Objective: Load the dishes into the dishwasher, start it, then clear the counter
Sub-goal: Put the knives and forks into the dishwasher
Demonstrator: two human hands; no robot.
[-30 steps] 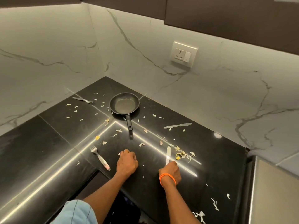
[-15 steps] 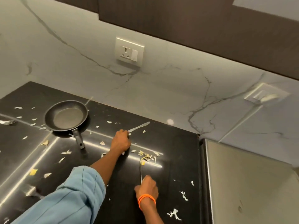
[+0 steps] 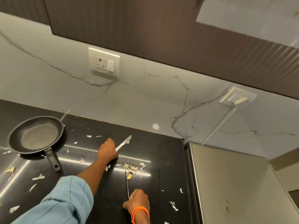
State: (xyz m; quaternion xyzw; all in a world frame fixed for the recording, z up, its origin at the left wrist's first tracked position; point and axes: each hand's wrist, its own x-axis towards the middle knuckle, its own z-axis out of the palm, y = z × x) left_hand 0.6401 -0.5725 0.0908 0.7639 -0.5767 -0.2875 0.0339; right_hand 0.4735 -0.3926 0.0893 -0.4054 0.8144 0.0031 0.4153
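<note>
Black counter [image 3: 165,152] under marble wall, strewn with peel scraps [image 3: 131,168].

Left hand [image 3: 107,150] reached forward, fingers curled round handle of far knife [image 3: 123,145], blade pointing up-right toward wall. Right hand [image 3: 137,202], orange band [image 3: 140,211] at wrist, gripping near knife [image 3: 127,185], thin blade running straight ahead into scrap pile between both hands. Pan [image 3: 36,135] left of left hand, handle toward viewer. Socket [image 3: 104,61] on wall above left hand. Steel appliance [image 3: 234,183] right of right hand.

Frying pan [image 3: 36,136]: one. Knives: two (far one [image 3: 123,145], near one [image 3: 127,185]). Wall sockets: two [image 3: 104,62] [image 3: 237,99]; peel scraps [image 3: 132,169]: many, uncounted.
</note>
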